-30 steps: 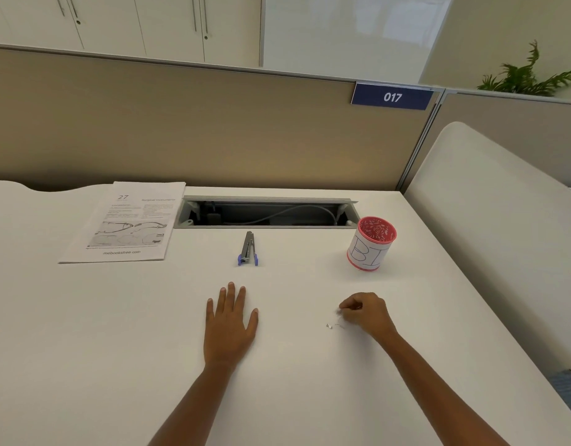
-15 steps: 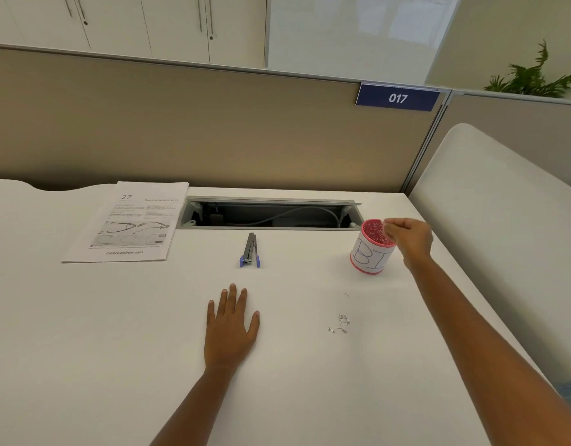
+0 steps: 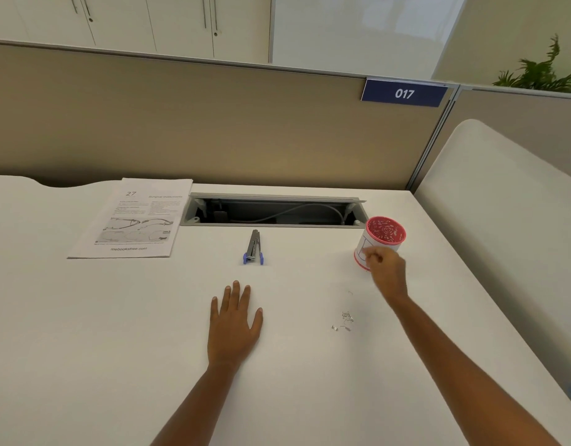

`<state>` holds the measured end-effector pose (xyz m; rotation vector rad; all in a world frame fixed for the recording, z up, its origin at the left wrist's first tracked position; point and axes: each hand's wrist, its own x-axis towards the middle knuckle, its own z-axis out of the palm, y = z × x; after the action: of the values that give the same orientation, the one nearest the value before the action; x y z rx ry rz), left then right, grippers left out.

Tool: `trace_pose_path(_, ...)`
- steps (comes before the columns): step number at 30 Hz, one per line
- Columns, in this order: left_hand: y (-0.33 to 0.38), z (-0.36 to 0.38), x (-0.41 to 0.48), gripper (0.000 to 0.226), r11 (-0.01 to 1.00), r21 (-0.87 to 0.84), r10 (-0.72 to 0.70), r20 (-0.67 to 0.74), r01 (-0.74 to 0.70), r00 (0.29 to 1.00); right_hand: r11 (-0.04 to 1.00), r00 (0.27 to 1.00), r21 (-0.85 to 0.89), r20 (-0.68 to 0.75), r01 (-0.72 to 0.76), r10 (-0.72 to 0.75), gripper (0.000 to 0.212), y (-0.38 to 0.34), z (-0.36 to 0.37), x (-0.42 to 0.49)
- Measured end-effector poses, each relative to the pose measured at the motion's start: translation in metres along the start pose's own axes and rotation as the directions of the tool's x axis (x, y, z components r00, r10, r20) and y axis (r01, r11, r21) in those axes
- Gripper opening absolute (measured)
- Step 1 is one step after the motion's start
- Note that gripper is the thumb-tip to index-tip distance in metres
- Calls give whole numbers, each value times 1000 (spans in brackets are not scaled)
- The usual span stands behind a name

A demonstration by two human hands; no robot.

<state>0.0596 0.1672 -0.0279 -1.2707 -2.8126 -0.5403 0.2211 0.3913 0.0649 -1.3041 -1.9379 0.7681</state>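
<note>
**Silver staples [image 3: 346, 319] scattered below the right hand [image 3: 385, 268]**

The staples are strewn on the tabletop [image 3: 84, 349], right of centre and lower in the frame than the right hand, which is the nearer one. That hand is curled, nothing visibly held, before the red cup [image 3: 387, 235]. The cup's contents cannot be made out. The left hand [image 3: 234, 326] is laid flat, fingers straight.

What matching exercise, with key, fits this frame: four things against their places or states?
Things:
1 left hand
2 printed sheets
3 red cup
4 loose staples

Places or states:
A just behind the right hand
B flat on the desk, palm down, fingers straight
C scattered between the two arms
D far left, beside the cable trough

Pairs: 1-B, 2-D, 3-A, 4-C.
</note>
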Motion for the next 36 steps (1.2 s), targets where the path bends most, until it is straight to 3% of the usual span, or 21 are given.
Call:
trace_pose_path(6, 0, 2, 0, 63, 1000, -26, 0, -11, -1, 1000, 948, 932, -280, 359, 152, -44, 39, 35, 16, -37)
trace_pose_path(11, 0, 4, -1, 78, 997, -73, 18, -59, -22, 998, 872, 883, -344, 433, 348, -182, 38, 39, 14, -68)
trace_pose_path(16, -1, 5, -1, 74, 998, -65, 9, -50, -12, 999, 828, 840, -342, 481, 444, -252, 28, 44, 8, -90)
trace_pose_path(24, 0, 4, -2, 75, 998, -66, 6, -46, -9, 999, 830, 829, -357, 520, 429, -205, 20, 38, 2, -96)
trace_pose_path(36, 1, 1, -1, 72, 999, -43, -7, -2, 7, 1000, 894, 882, -383, 471, 231, -27, 23, 22, 11, -86)
